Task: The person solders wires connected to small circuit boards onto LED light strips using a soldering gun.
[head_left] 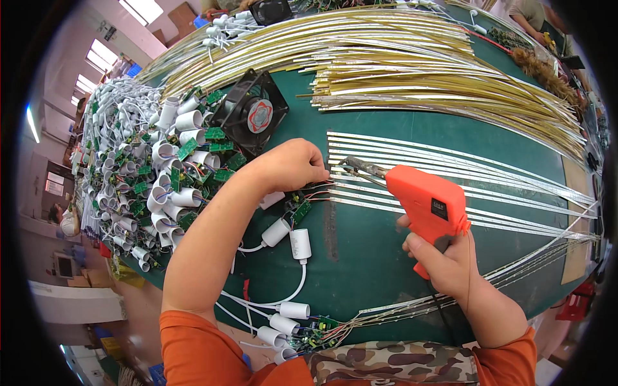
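My right hand is wrapped round the handle of an orange soldering gun. Its metal tip points left, over the left ends of a row of thin white LED strips. At those same ends, close to the tip, my left hand is closed in a pinch on a thin wire; the fingertips partly hide it. Red wires run from a small green circuit board to the strip ends just below that hand. White plastic lamp caps with white cables lie below the board.
Left of my forearm is a large heap of white caps with green boards. A black fan stands beyond my left hand. Bundles of yellowish strips cover the far side of the green table. Another person's arm shows at far right.
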Action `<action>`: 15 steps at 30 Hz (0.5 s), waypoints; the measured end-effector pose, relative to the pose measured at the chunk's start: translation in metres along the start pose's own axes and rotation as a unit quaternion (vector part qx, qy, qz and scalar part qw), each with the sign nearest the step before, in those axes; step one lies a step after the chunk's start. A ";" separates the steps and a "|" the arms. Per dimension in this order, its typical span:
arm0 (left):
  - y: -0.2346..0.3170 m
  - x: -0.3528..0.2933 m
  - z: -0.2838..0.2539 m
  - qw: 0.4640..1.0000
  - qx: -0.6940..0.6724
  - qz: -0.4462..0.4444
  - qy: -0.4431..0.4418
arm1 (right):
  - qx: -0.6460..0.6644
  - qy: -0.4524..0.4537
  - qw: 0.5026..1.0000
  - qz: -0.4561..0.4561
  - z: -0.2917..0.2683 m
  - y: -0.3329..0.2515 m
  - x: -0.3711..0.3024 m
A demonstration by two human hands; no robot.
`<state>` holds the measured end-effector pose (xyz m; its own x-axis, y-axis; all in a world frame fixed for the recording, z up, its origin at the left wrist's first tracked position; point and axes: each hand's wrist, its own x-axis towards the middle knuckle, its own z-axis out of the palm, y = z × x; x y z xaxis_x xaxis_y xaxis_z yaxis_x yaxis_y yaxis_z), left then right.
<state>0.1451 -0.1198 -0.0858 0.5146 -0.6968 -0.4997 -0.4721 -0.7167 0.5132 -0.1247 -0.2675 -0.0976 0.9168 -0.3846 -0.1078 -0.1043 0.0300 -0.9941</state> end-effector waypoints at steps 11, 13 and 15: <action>-0.008 0.001 0.001 1.000 -0.026 -0.007 -0.001 | -0.127 0.163 0.924 -0.321 -0.027 -0.107 0.030; -0.010 0.001 0.001 0.999 -0.036 0.000 0.003 | -0.087 0.110 0.926 -0.349 -0.046 -0.148 0.048; -0.014 -0.003 0.000 1.000 -0.021 -0.019 -0.003 | -0.060 0.103 0.932 -0.341 -0.078 -0.190 0.080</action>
<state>0.1503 -0.1074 -0.0917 0.5281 -0.6688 -0.5233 -0.4213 -0.7414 0.5224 -0.0615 -0.3765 0.0832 0.6926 -0.4464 0.5666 0.4229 -0.3851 -0.8203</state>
